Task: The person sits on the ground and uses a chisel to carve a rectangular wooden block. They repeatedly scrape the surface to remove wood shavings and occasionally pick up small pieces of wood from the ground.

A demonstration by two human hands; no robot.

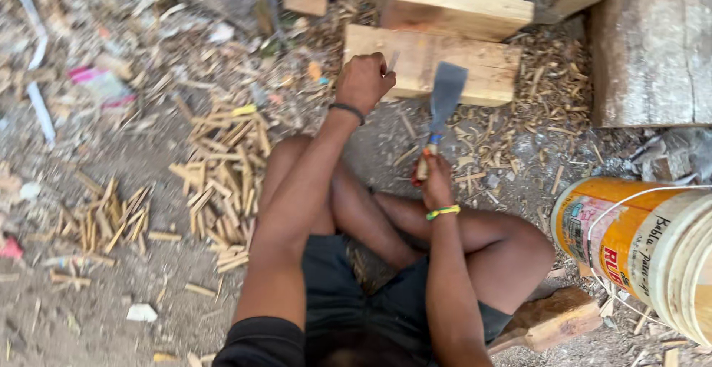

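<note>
head view: the left hand (364, 80) pinches a thin wood sliver (392, 60) upright on the near edge of the wooden block (434, 63), fingers closed on it. the right hand (435, 181) is clamped round the handle of a broad-bladed cleaver (446, 94) just beside it — a skewed chop could hit those fingers, or the sliver could split and slip.

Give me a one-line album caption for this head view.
Left hand steadies a thin stick on a wooden block; right hand raises a cleaver.

— What sort of place is this?
— An open-air woodworking yard: dirt ground (96, 315) strewn with shavings, split sticks (222, 181) at nine o'clock, sawn wooden blocks (445, 63) at twelve.
</note>
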